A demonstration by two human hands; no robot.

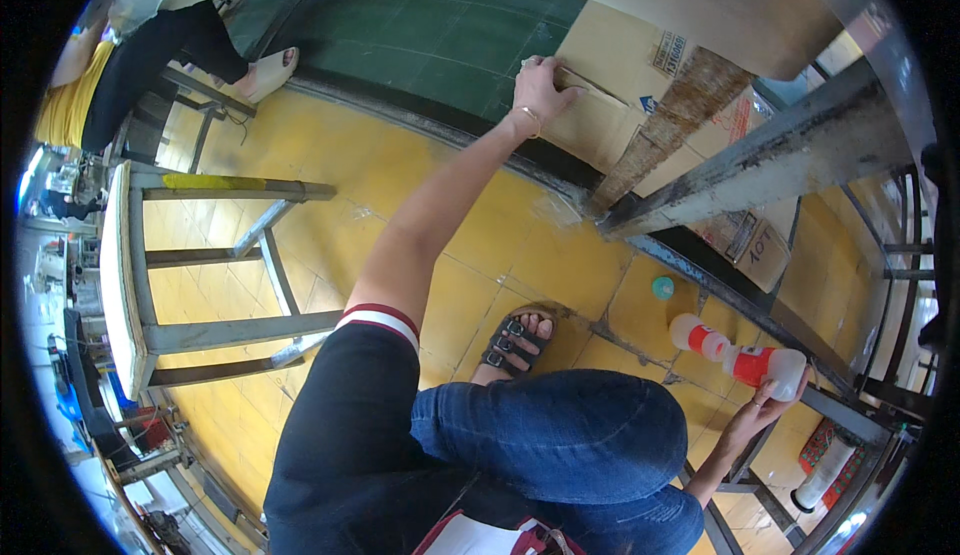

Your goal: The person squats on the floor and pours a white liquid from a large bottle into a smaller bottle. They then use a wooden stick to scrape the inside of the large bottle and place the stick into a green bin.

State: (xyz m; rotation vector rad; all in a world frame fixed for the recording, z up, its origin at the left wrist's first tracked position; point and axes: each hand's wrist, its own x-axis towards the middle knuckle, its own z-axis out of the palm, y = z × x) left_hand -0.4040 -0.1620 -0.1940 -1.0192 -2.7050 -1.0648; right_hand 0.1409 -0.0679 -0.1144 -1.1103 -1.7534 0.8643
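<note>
My left hand [541, 93] reaches forward and rests where a green board [430, 40] meets a brown cardboard box [600, 120]. Its thumb is spread from the bent fingers, and I see nothing held in it. Low on the right, my right hand [768, 404] is closed round the base of a translucent plastic bottle [787, 371] with a red label. This bottle lies tilted, its narrow end against a second translucent bottle [688, 332], also red-labelled. Whether the two necks join or only overlap, I cannot tell. A small turquoise cap [662, 287] lies on the floor near them.
Rusty metal legs [760, 150] rise beside the boxes at right. A stool [130, 275] stands at left on the yellow tiled floor [400, 215]. Another person's sandaled foot [270, 73] is at far left. My own sandaled foot [517, 343] is planted in the middle.
</note>
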